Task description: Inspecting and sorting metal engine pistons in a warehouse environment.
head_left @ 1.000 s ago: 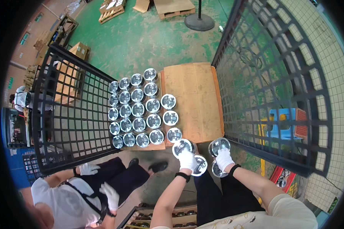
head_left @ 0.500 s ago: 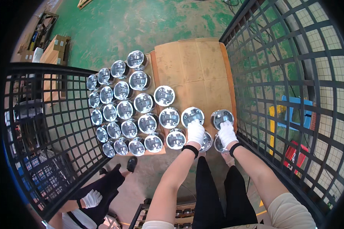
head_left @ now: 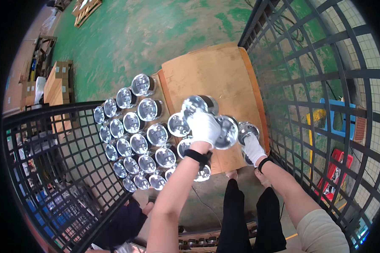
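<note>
Metal pistons (head_left: pixel 227 131) against left fingers (head_left: pixel 195 119), ahead and right.

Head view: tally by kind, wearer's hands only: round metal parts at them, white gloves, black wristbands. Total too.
Round metal parts: 4 (2 at the left hand, 2 at the right hand, one of these mostly hidden)
White gloves: 2
Black wristbands: 2
Total: 8

Gloved left hand (head_left: pixel 204 127) gripping near frame centre, its forearm (head_left: pixel 176 184) slanting up from the bottom edge, gloved right hand (head_left: pixel 253 146) curled farther right, slightly lower!
</note>
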A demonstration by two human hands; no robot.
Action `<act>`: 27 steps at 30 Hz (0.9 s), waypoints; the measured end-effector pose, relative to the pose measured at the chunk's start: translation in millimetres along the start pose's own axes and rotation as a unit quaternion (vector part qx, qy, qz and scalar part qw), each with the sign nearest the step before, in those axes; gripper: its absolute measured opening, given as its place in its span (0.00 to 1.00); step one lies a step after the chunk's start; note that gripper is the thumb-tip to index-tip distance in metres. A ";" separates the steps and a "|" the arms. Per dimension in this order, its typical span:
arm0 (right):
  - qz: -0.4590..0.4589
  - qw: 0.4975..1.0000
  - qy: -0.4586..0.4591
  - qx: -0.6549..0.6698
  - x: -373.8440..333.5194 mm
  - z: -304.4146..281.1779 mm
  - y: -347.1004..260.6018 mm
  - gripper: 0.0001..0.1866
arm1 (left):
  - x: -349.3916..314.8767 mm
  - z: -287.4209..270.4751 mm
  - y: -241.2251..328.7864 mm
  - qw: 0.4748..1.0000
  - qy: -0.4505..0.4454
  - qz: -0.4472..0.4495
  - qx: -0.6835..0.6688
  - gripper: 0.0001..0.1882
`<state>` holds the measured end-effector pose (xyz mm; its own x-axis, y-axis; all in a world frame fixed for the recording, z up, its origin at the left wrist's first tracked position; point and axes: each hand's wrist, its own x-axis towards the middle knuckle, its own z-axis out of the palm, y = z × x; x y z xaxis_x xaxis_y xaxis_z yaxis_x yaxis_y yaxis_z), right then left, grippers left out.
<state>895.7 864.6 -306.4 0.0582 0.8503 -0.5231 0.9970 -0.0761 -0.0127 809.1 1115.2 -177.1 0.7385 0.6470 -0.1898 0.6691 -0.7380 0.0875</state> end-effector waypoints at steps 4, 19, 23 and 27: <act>0.016 0.998 -0.049 -0.034 -2.1 1.8 8.0 0.20 | 67.7 -42.4 -12.4 0.998 -0.025 0.026 0.046 0.16; -0.019 0.999 0.024 -0.038 2.0 -8.2 2.6 0.16 | 154.3 58.3 -176.6 0.975 -0.023 0.040 0.217 0.12; -0.025 0.996 0.020 -0.083 -1.3 18.5 7.7 0.16 | 163.3 71.2 -173.2 0.990 -0.067 0.006 0.125 0.08; -0.053 0.997 -0.016 -0.048 3.2 8.2 3.4 0.15 | 155.4 71.5 -186.4 0.977 -0.050 0.045 0.202 0.08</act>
<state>898.9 862.8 -315.1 -0.0473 0.8337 -0.5502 0.9979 0.0643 0.0117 793.1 1339.6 -292.8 0.7677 0.5691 -0.2946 0.4995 -0.8194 -0.2811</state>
